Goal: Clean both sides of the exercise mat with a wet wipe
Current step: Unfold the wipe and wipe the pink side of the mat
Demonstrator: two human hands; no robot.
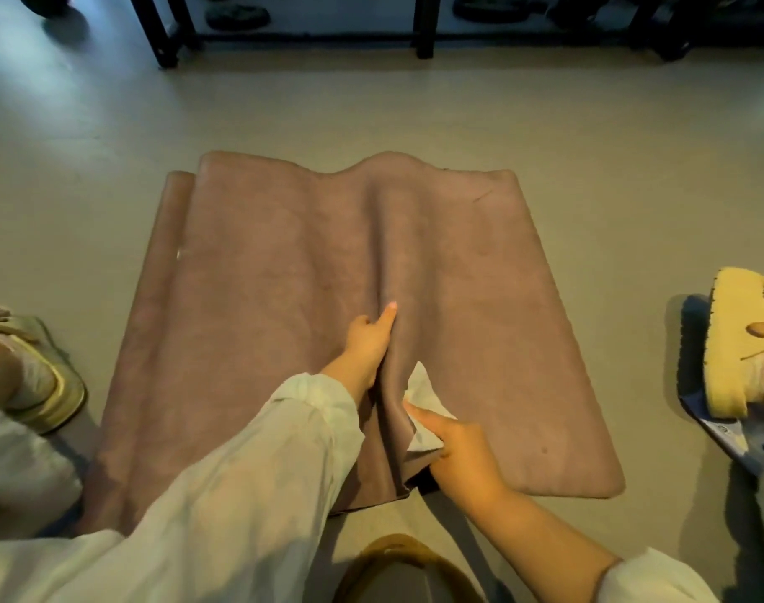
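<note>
Exercise mat (284,276) lay rucked on the floor; left hand (367,337) pressed the ridge, forefinger out, right hand (463,450) pinched wipe (423,398) and mat's near edge, wiping mid-step; flattening seemed next.

Dusty mauve-pink exercise mat (284,276), plain and unpatterned, with a few darker specks and one small white fleck near its left edge. White wet wipe (423,396), crumpled. Pale cream sleeve (258,463), faintly mottled. Grey-beige floor (611,145), uniform in tone. Olive-gold sandal (54,385) at far left; pale yellow sandal (737,337) with a darker ridged sole edge at far right. Blue packet (719,433) with white markings beneath the yellow sandal. Black frame legs (426,26) along the top. Mustard-brown rim (397,546) at bottom centre, grey inside.
</note>
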